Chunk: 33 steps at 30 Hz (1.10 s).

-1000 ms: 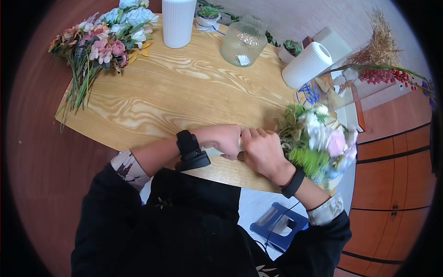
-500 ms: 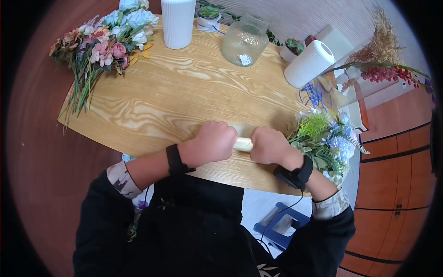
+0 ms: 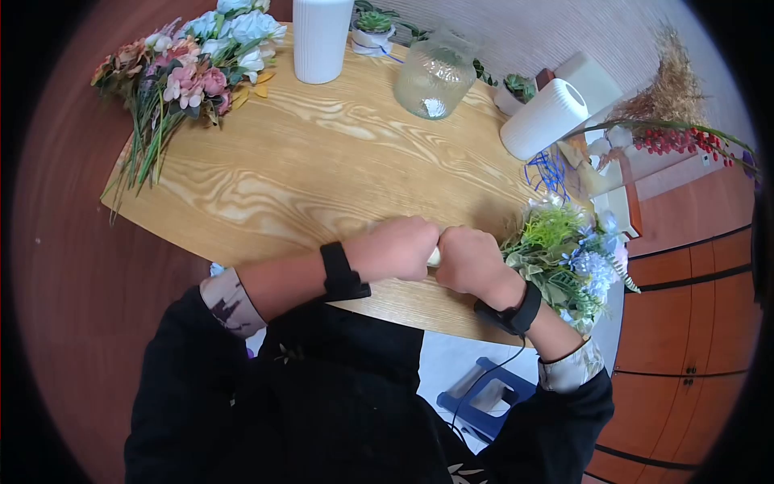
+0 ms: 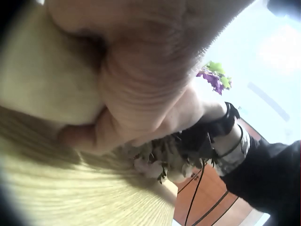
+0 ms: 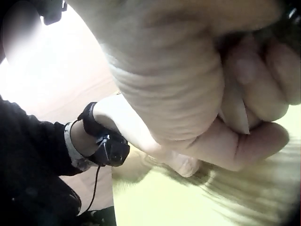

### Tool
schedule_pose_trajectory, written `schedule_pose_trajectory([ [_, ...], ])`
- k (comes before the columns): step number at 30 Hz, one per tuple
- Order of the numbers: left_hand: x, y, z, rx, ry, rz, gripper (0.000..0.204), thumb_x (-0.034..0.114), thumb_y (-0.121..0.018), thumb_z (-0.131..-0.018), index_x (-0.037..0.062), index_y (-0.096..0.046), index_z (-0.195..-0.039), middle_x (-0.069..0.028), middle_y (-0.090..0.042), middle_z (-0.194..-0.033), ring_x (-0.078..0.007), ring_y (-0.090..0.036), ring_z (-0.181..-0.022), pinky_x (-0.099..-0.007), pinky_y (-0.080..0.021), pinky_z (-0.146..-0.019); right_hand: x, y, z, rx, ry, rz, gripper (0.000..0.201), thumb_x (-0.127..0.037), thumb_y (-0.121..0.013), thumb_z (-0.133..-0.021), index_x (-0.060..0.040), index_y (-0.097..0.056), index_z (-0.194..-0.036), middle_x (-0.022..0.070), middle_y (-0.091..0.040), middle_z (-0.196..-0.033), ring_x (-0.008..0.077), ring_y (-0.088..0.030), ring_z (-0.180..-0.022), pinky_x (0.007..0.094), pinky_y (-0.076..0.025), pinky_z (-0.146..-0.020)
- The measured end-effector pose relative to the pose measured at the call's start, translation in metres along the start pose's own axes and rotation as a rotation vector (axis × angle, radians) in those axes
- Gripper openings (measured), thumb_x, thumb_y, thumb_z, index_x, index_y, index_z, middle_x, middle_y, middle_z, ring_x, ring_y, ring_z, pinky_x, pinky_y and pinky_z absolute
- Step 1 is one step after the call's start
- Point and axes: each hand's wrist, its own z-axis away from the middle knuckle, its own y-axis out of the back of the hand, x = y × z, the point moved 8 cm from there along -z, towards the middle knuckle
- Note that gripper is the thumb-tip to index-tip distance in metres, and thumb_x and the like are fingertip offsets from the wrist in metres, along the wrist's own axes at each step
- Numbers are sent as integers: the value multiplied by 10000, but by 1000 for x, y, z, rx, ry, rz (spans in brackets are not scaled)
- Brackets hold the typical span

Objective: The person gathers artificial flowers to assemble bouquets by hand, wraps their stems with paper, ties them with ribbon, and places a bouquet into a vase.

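At the table's front edge, the left hand (image 3: 395, 248) and right hand (image 3: 472, 260) lie side by side, knuckles up, both curled round a pale wrapped stem bundle (image 3: 434, 258). Only a short piece of it shows between them. From the right hand's far side spreads a bouquet (image 3: 564, 242) of green, blue and white. In the left wrist view, the left hand (image 4: 141, 70) grips the thick pale bundle (image 4: 44, 75) low over the wood. In the right wrist view, a thin pale strip (image 5: 237, 115) shows among the curled fingers of the right hand (image 5: 174, 80).
Loose flowers (image 3: 185, 81) lie at the table's left. Along the back stand a white ribbed vase (image 3: 321, 44), a glass vase (image 3: 435, 79) and potted succulents (image 3: 373, 28). Another white vase (image 3: 543, 119) tilts near blue strands (image 3: 548, 173). A blue stool (image 3: 484, 395) is below.
The left hand has moved right, up against the right hand, covering most of the pale bundle seen between them. Since the earliest frame, the bouquet has turned, showing more blue and green.
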Motion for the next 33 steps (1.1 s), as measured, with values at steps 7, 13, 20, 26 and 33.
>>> schedule_pose_trajectory([
  [7, -20, -29, -19, -311, 100, 45, 197, 98, -649, -547, -28, -595, -689, -201, -588, -650, -316, -599, -620, -390, -466, -541, -14, 10, 19, 463, 228, 0, 160, -120, -647, -588, -18, -604, -703, 179, -619, -731, 305, -624, -708, 399, -486, -590],
  [13, -4, -12, -6, 51, 85, 50, 150, 78, -634, -558, -21, -597, -664, -192, -585, -624, -324, -591, -583, -399, -455, -511, 1, 2, 2, 246, 99, 21, 139, -138, -634, -598, -20, -607, -667, 203, -612, -720, 320, -622, -713, 401, -491, -615],
  [20, 7, 12, 10, 434, -98, -339, 73, 50, -595, -584, 4, -614, -638, -186, -573, -596, -328, -592, -578, -411, -454, -509, 22, -10, -14, -140, -39, -266, 174, -115, -592, -610, 7, -636, -726, 231, -614, -770, 358, -615, -744, 396, -489, -653],
  [26, -3, 10, 8, 263, -49, -248, 37, 42, -600, -562, 24, -614, -590, -174, -566, -578, -338, -583, -563, -408, -458, -505, 16, -3, -1, -50, -69, -240, 134, -107, -602, -597, 10, -625, -659, 215, -614, -738, 354, -612, -718, 401, -487, -639],
  [33, -18, 9, 1, 13, 138, -91, 69, 50, -617, -559, 17, -620, -620, -198, -584, -626, -353, -594, -602, -411, -480, -549, -11, 9, 19, 566, 164, 42, 85, -102, -615, -581, -25, -591, -609, 186, -599, -650, 307, -618, -644, 400, -483, -568],
])
